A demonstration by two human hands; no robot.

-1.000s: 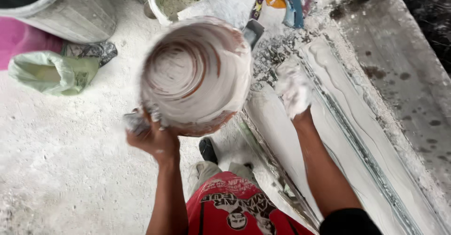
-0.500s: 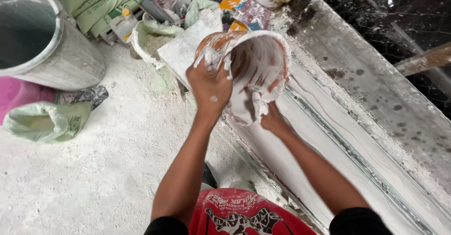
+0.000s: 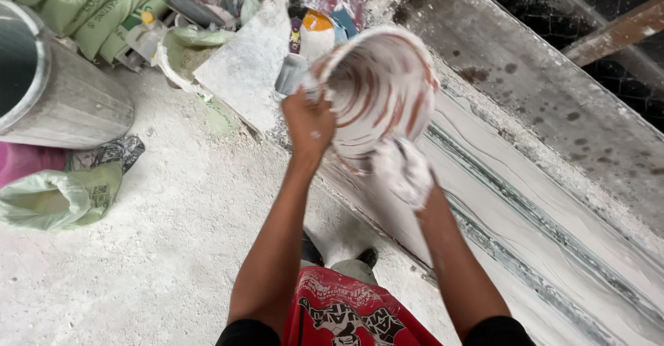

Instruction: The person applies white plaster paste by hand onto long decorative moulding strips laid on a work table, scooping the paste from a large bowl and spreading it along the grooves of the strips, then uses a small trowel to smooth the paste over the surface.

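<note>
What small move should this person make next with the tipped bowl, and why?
Probably sweep the right hand once more around inside the bowl. The left hand holds its rim tilted over the long mould, white paste coats the right hand, and streaks cling to the bowl's wall.

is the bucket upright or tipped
Tipped. The bucket lies on its side with its mouth facing the camera; the left hand grips the rim, and the plaster-coated right hand is at its lower edge.
</note>
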